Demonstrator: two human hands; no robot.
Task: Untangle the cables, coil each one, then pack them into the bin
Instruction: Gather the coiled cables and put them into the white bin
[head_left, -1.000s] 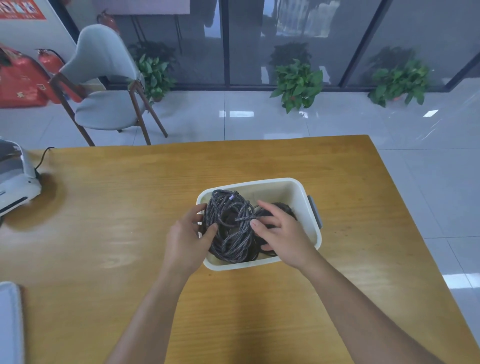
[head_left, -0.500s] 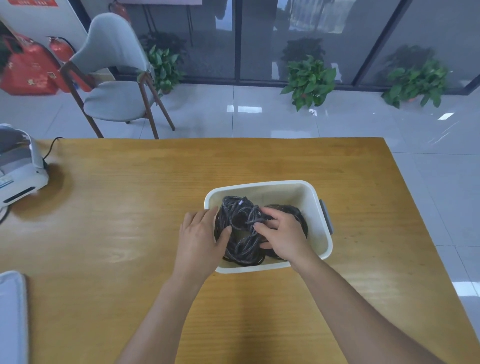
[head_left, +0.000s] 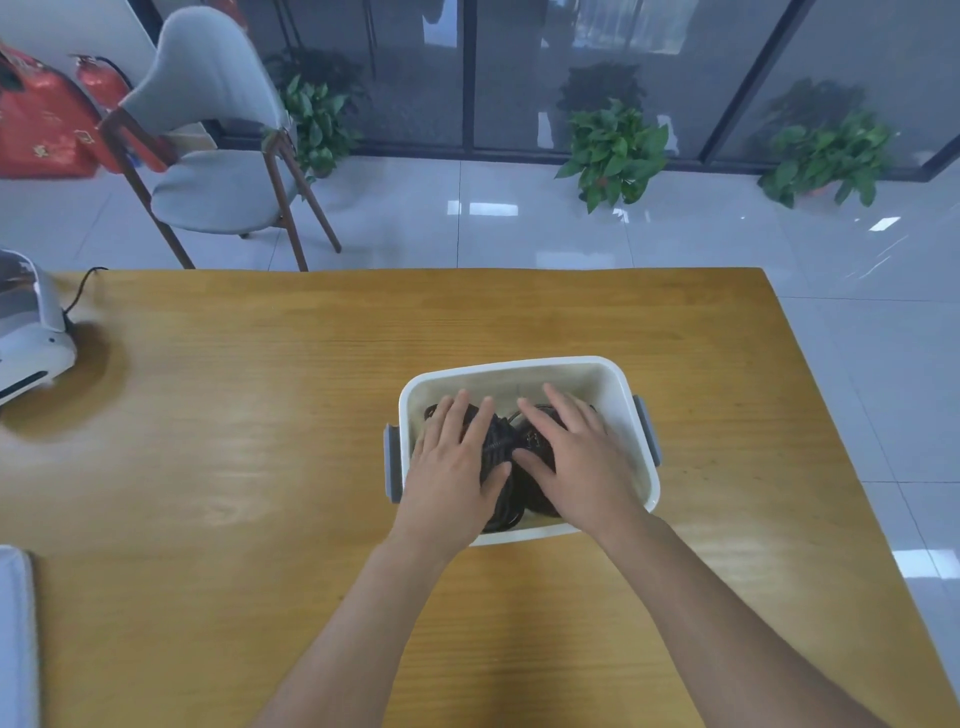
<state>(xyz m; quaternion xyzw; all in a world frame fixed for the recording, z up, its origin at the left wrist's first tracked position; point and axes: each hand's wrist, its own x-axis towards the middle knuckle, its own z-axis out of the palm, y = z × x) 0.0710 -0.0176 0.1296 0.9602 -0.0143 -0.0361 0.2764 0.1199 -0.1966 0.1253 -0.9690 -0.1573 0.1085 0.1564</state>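
Head view, room: tiled floor, glass wall, potted plants (head_left: 615, 150) and a grey chair (head_left: 218, 156) are seen beyond the wooden desk (head_left: 234, 441).
Desk, left edge: a white device (head_left: 28, 332) is placed there.
Bin: a white bin (head_left: 519, 371) is set right of the desk's centre, nearer the front edge.
Cables: dark coiled cables (head_left: 501, 457) lie inside the bin, mostly hidden.
Left hand (head_left: 452, 462): fingers are spread flat and pressed on the left coil; nothing is gripped.
Right hand (head_left: 576, 457): fingers are likewise laid straight on the right coil.
Risk: once pressure is released, the coils may spring up, loosen and tangle again, since no ties are visible.
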